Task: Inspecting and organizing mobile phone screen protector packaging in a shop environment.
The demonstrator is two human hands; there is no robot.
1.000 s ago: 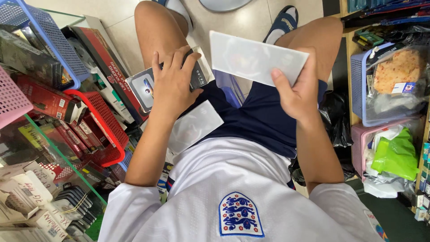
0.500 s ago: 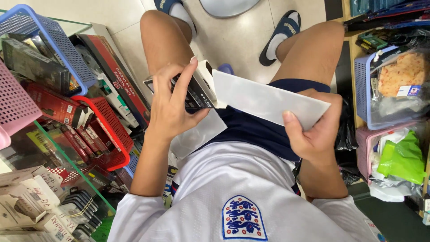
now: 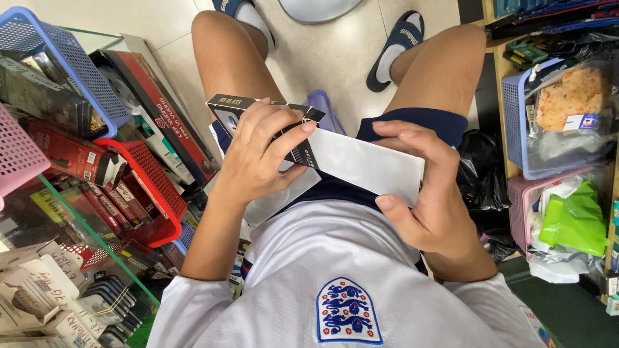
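white sleeve now meets the black box, formerly apart.

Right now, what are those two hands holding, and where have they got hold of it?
The left hand wraps around the middle of a black box, fingers over its top. The right hand pinches the right end of a flat white sleeve against the box's open end.

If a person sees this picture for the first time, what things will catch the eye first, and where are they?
In the middle, the left hand grips a black box while the right hand holds a flat white sleeve that meets the box end, above the person's lap. At the left, a red basket and a blue basket hold boxed goods. At the right, a bright green bag lies in a pink basket.
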